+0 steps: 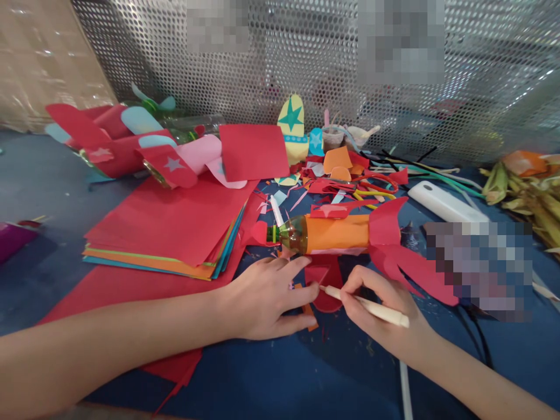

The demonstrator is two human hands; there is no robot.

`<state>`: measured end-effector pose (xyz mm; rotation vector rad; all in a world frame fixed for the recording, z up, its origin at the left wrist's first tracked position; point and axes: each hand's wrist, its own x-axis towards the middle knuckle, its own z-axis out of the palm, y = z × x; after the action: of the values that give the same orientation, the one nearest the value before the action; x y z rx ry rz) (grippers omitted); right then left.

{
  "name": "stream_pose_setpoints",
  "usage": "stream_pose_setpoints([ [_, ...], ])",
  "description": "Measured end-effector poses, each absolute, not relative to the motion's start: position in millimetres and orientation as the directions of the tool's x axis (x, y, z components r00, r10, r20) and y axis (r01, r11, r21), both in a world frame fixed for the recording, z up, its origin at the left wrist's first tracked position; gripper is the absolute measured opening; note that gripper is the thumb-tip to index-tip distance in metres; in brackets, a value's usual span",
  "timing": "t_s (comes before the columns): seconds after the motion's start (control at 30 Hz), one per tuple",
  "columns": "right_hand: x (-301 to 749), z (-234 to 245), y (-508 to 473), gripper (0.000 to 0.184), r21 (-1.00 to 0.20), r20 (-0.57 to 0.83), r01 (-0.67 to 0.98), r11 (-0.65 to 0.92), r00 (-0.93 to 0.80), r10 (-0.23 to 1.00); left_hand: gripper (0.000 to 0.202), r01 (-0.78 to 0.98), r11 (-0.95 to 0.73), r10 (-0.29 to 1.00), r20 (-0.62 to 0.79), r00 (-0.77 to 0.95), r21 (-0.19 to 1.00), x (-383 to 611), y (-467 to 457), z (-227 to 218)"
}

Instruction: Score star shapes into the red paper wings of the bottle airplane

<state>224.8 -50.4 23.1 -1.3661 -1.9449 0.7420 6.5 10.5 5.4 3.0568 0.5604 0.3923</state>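
Observation:
A craft airplane made from a plastic bottle (294, 234) lies on its side in front of me, wrapped in orange paper (336, 232) with red paper wings and tail pieces (387, 223). My left hand (271, 294) rests with its fingers spread, the tips on and beside the red wing (327, 300) on the near side. A cream pen (378, 309) sits in the closed fingers of my right hand (389, 315). Its tip touches the wing close to my left fingertips. A small orange paper strip (312, 322) lies beneath my left hand.
Stacked colored paper (166, 227) lies at left, with finished paper-and-bottle airplanes (126, 140) behind it. Paper scraps and red-handled scissors (385, 182) are beyond the bottle. A white glue gun or similar tool (446, 201) and dried husks (525, 186) lie right, before a perforated metal panel (280, 64).

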Motion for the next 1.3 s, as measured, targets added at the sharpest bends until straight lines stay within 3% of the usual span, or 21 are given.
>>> stream_pose_setpoints([
  [0.77, 229, 13, -42, 0.007, -0.668, 0.225, 0.697, 0.259, -0.142, 0.964, 0.04, 0.329, -0.942, 0.334, 0.271, 0.903, 0.064, 8, 12, 8],
  [1.3, 231, 21, -46, 0.014, -0.577, 0.332, 0.75, 0.323, -0.146, 0.932, 0.041, 0.328, -0.943, 0.328, 0.286, 0.9, 0.052, 7, 12, 7],
])
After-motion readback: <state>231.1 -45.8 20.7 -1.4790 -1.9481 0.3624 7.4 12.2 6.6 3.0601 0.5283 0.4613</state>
